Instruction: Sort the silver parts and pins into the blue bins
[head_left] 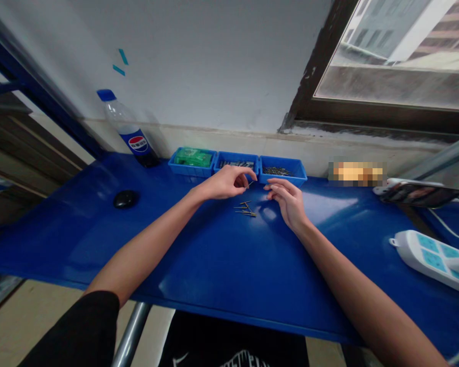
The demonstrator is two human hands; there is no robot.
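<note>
My left hand [229, 182] is over the table in front of the middle blue bin [237, 173], thumb and forefinger pinched on a small thin metal pin [250, 185]. To its right, my right hand [286, 200] hovers just in front of the right blue bin [290, 177]; its fingers are loosely bent and apart, with nothing visible in them. Several slim brass-coloured pins [247, 213] lie loose on the table below and between the hands. More thin metal pieces [276, 171] fill the right bin. Dark grey small parts [240, 164] are in the middle bin.
A left blue bin [187, 169] holds a green packet [193, 157]. Behind the blue table [214, 265] is a wall. A Pepsi bottle [135, 140] and a black mouse [126, 199] are at left; a propped phone [421, 192] and a white power strip [432, 255] are at right.
</note>
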